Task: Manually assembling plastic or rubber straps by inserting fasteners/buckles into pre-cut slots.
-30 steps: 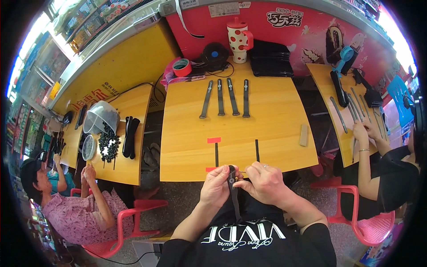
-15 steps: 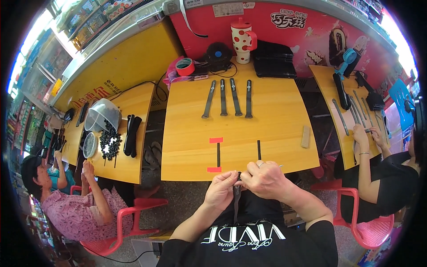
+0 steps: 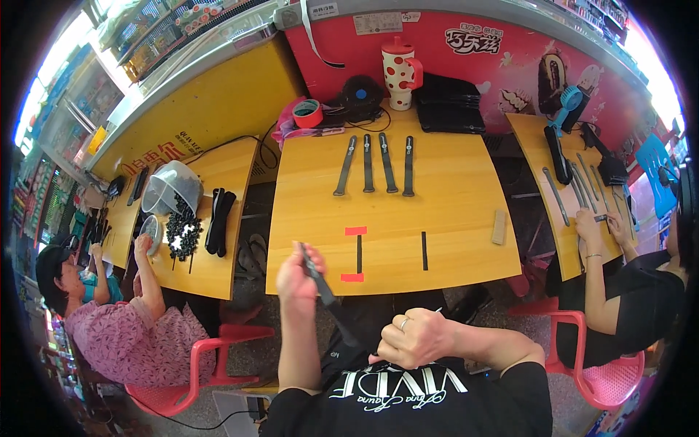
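A black strap is pinched in my left hand, which is raised over the table's near edge. The strap slants down toward my lap, and its blurred lower end comes close to my right hand. My right hand is a closed fist in front of my shirt. A thin light tip pokes out of that fist; the rest of the item is hidden. Farther up the table, several similar dark straps lie side by side. Nearer are two black strip marks, the left one between red tape pieces.
A spotted tumbler, black pouches, red tape roll and dark round device stand at the back. A small wooden block lies right. People work at both side tables; the left one holds a tub and black pieces.
My hands have moved apart. The left went up and left with the strap, tilting it; the right dropped toward my shirt, still closed. The right strip mark is now fully uncovered.
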Available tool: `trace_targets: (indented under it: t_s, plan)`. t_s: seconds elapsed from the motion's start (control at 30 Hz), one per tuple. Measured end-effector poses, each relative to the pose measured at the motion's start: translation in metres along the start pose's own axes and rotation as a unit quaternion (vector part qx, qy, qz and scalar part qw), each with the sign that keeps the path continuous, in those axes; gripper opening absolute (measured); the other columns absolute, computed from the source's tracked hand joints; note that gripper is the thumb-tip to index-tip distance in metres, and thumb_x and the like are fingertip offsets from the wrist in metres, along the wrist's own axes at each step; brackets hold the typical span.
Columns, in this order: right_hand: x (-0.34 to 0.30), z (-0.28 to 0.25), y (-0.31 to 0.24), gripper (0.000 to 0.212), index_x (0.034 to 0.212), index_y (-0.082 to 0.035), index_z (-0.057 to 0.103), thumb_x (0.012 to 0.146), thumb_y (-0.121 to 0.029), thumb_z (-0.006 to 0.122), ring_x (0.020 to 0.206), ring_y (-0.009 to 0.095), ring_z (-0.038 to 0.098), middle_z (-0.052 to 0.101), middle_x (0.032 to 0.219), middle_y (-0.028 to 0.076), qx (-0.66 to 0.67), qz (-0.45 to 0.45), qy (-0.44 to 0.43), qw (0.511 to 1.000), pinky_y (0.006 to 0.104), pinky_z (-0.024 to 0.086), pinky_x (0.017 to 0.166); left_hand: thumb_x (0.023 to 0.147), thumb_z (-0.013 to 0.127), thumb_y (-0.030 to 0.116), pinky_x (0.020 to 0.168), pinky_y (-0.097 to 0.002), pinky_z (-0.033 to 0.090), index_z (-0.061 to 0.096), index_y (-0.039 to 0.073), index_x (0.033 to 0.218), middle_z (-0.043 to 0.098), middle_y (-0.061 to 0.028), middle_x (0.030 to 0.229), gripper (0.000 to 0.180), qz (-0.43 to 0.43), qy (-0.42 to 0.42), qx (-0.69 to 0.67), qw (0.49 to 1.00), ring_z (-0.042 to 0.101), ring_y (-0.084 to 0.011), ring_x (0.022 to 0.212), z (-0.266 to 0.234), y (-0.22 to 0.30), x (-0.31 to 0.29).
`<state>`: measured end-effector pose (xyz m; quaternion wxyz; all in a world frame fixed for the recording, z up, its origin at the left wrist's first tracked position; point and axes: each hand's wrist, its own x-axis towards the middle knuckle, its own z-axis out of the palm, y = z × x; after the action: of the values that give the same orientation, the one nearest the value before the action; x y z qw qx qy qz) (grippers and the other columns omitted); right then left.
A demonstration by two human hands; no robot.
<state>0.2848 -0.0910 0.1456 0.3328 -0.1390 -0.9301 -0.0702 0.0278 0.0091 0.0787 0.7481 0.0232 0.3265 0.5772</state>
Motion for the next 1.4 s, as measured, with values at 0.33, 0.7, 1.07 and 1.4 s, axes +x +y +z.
trace_targets:
  t_s: [0.33,0.7,1.07,1.4]
  plan:
    - [-0.002,-0.046,-0.002,0.048,0.057,-0.014,0.036,0.075,-0.037,0.074,0.043,0.013,0.041,0.032,0.055,0.000,0.130,0.084,0.039,0.987,0.0283,0.029,0.037,0.102,0.039,0.031,0.049,-0.0271,0.043,0.052,0.010,0.084,0.051,-0.0001,0.072,0.030,0.384,0.178,-0.018,0.906,0.048,-0.0128,0.059,-0.146,0.229,0.030]
    - [0.012,-0.002,0.055,0.045,0.060,-0.006,0.042,0.082,-0.032,0.072,0.049,0.029,0.049,0.043,0.056,0.010,0.117,0.297,0.003,0.948,0.0380,0.036,0.043,0.082,0.072,0.008,0.059,-0.0277,0.044,0.064,0.000,0.089,0.058,-0.0028,0.072,0.013,0.129,-0.292,0.657,0.683,0.057,-0.0098,0.070,0.062,-0.019,-0.073]
    - [-0.050,0.014,0.099,0.036,0.065,-0.006,0.051,0.083,-0.030,0.071,0.055,0.032,0.056,0.053,0.061,0.012,0.035,0.490,0.017,0.871,0.0403,0.041,0.049,0.085,0.067,0.018,0.039,-0.0211,0.033,0.065,0.003,0.079,0.051,0.0028,0.058,0.016,0.081,-0.032,0.691,0.718,0.045,-0.0042,0.046,0.100,0.076,0.051]
    - [-0.100,0.048,0.124,0.031,0.066,-0.007,0.051,0.083,-0.023,0.071,0.056,0.031,0.058,0.055,0.062,0.011,-0.052,0.526,0.018,0.849,0.0400,0.042,0.048,0.082,0.071,0.013,0.037,-0.0263,0.031,0.061,0.001,0.075,0.056,-0.0033,0.058,0.018,0.053,-0.006,0.727,0.685,0.044,-0.0099,0.041,0.102,0.101,0.246]
